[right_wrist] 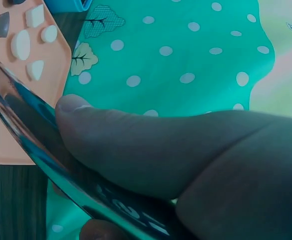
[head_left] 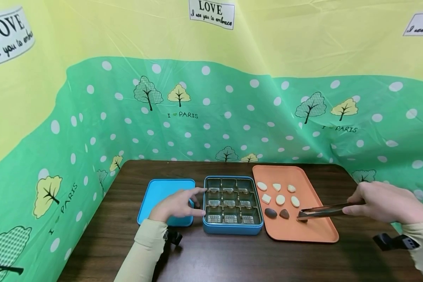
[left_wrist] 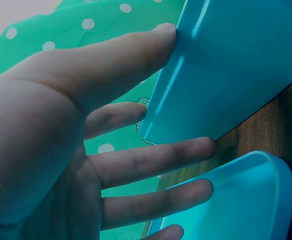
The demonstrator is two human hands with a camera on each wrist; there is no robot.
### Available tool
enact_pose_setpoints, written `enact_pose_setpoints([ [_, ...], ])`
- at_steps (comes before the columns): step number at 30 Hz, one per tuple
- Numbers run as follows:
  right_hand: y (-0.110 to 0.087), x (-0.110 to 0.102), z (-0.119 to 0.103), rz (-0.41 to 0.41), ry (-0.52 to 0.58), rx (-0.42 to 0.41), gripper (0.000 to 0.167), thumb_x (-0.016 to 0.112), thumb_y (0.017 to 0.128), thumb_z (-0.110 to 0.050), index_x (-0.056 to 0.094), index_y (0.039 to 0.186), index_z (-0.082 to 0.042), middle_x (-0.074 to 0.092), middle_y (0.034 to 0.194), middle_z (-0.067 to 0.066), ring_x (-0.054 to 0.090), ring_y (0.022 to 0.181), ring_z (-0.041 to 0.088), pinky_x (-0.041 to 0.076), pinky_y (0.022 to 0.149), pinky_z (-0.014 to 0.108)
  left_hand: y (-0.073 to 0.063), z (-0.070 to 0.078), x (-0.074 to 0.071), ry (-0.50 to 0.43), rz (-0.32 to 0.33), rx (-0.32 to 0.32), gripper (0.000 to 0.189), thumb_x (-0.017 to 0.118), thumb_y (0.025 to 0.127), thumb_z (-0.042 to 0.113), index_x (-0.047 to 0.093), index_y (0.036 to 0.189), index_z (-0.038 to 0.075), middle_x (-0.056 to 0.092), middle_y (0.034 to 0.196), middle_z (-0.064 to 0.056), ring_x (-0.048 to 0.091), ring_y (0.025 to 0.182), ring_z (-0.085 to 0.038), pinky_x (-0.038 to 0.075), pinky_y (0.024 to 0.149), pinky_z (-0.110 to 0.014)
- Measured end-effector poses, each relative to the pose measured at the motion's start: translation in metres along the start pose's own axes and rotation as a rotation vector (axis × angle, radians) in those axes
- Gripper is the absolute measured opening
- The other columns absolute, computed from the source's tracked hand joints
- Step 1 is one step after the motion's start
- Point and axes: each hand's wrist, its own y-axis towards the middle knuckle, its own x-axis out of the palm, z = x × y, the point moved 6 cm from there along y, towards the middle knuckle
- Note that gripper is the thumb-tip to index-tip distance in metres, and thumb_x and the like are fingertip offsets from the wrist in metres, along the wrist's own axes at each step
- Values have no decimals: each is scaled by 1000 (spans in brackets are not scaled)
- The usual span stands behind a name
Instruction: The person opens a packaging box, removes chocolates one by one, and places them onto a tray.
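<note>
In the head view my right hand (head_left: 382,201) grips metal tongs (head_left: 324,210) between thumb and fingers. The tong tips reach down to a dark brown chocolate (head_left: 302,220) on the orange tray (head_left: 296,234), partly hiding it. Two more brown chocolates, an oval one (head_left: 270,213) and an angular one (head_left: 284,214), lie to its left. Behind them are several white chocolates (head_left: 280,200) in various shapes. My left hand (head_left: 178,203) spreads its thumb and straight fingers at the left side of a blue box (head_left: 232,229). The left wrist view shows the thumb tip (left_wrist: 166,30) against the box's edge.
A dark nine-compartment insert (head_left: 230,198) sits in the box, beside the tray's left edge. The flat blue lid (head_left: 155,196) lies left of the box, under my left hand. Behind the brown wooden table (head_left: 211,258) hangs a green and yellow cloth (head_left: 211,113).
</note>
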Motion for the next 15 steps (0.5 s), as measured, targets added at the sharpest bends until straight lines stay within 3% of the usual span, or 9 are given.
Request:
enact_pose_setpoints([
  [3, -2, -1, 2, 11, 21, 14, 40, 79, 90, -48, 86, 102, -11, 60, 69, -10, 47, 58, 11, 39, 52, 30, 0, 0, 0, 0, 0, 0, 82, 82, 92, 44, 45, 160, 19, 72, 112, -3, 67, 107, -24, 54, 90, -48],
  [9, -8, -5, 11, 8, 37, 49, 55, 76, 93, -52, 82, 109, 1, 76, 88, 6, 45, 60, 12, 40, 55, 31, 0, 0, 0, 5, 4, 2, 81, 82, 92, 42, 44, 161, 18, 72, 113, -4, 67, 107, -25, 54, 91, -49],
  [12, -11, -1, 16, 2, 60, 86, 63, 74, 94, -52, 77, 112, 9, 69, 75, 4, 45, 58, 15, 39, 56, 32, 1, -1, 0, 11, 2, 3, 81, 81, 92, 42, 44, 161, 18, 72, 113, -4, 67, 106, -25, 55, 90, -48],
  [15, -15, 4, 22, 25, 73, 105, 68, 74, 96, -50, 73, 113, 15, 63, 67, 0, 54, 64, 15, 46, 60, 35, 1, -1, 1, 11, -1, 6, 81, 81, 93, 42, 44, 161, 18, 72, 112, -4, 67, 106, -24, 55, 88, -47],
])
